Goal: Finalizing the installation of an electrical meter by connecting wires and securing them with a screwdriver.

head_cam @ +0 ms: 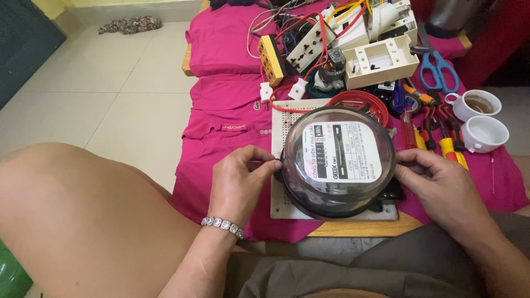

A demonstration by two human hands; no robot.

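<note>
A round electricity meter (338, 160) with a clear glass dome and black base sits on a white perforated board (287, 124) near the table's front edge. My left hand (240, 182), wearing a beaded bracelet, pinches a thin dark wire or tool tip at the meter's left rim. My right hand (441, 185) grips the meter's right rim, steadying it.
Magenta cloth (226, 88) covers the low wooden table. Behind the meter lie a red round lid (359, 100), white and yellow power strips (309, 44), a white plastic box (381, 62), blue scissors (439, 69), screwdrivers and pliers (436, 127), and two white cups (480, 118). Tiled floor lies left.
</note>
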